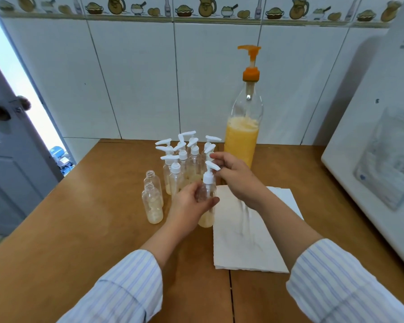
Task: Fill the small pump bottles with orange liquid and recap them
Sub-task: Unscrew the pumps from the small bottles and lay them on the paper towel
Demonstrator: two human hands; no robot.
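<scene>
Small pump bottle [207, 201], part-filled with pale orange liquid at its base, stands on the wooden table [84, 229] just left of a white paper towel [250, 234]. The left hand [189, 203] wraps its fingers and thumb around the bottle's clear body, while the right hand [233, 176] pinches the white pump head [210, 170] seated on its neck.

Right behind the held bottle crowds a cluster of capped pump bottles [184, 159], their white spouts pointing different ways; the right hand's fingers sit very close to the nearest spouts. To the left of the held bottle stand two uncapped bottles [152, 201], one in front of the other, each holding some liquid. Behind the cluster on the right rises a tall dispenser bottle [244, 127] with an orange pump top, roughly half full of orange liquid, close to the tiled wall [138, 78].

A white appliance [371, 159] bounds the table on the right. The table's left edge runs diagonally toward a door [7, 148]. Open tabletop lies in front and to the left of the bottles.

Both forearms reach forward from striped sleeves [126, 287], the right wrist passing over the towel.
</scene>
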